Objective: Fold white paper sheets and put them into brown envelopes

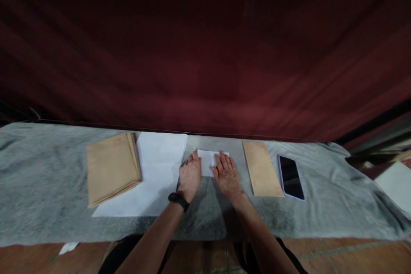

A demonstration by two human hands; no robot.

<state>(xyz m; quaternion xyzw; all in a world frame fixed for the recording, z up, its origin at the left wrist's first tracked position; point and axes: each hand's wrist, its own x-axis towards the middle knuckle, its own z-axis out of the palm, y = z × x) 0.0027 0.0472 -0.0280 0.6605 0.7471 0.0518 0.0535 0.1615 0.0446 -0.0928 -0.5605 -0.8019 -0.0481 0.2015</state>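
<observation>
A small folded white paper point(208, 157) lies on the grey cloth point(48, 188) in the middle of the table. My left hand point(190, 175), with a black band on its wrist, rests at the paper's left edge, fingers curled against it. My right hand point(226, 174) lies flat with fingers stretched out over the paper's right part, pressing it down.
A stack of white sheets point(157, 171) lies left of my hands, and a pile of brown envelopes point(111, 167) partly overlaps it. One brown envelope point(261, 169) and a dark-screened phone point(290, 177) lie to the right. A dark red curtain point(205, 51) hangs behind the table.
</observation>
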